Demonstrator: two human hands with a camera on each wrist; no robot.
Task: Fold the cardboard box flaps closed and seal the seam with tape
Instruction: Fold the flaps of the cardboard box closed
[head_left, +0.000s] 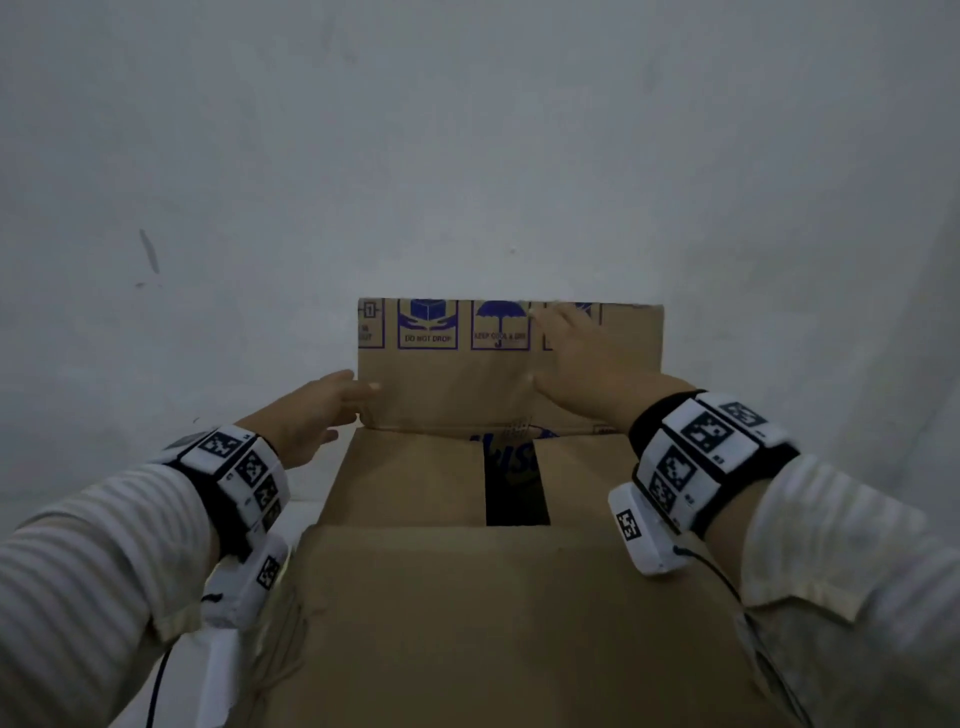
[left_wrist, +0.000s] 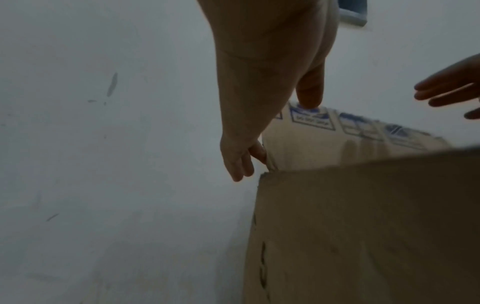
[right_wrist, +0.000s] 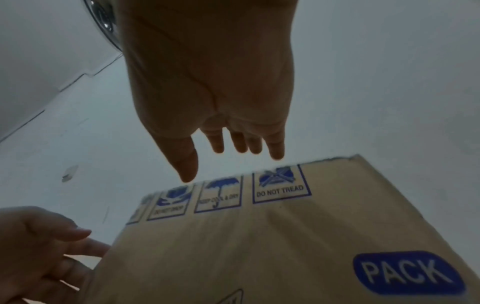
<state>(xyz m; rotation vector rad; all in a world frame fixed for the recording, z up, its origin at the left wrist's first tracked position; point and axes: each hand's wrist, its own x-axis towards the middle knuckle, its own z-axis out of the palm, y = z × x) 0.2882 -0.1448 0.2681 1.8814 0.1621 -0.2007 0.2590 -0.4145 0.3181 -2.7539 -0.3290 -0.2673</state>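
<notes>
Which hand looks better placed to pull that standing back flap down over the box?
The right hand, probably: it reaches open over the far flap, fingers near its top edge. The left hand only touches the flap's left side edge, low down.

I work over a pale grey-white floor (head_left: 218, 171). Its surface is plain, with a few dark scuff marks (head_left: 149, 251) off to my left. A brown cardboard box (head_left: 447, 613) stands directly on the floor in front of me. The floor shows on the left, far and right sides of the box. No edges or corners of the floor are visible.
</notes>
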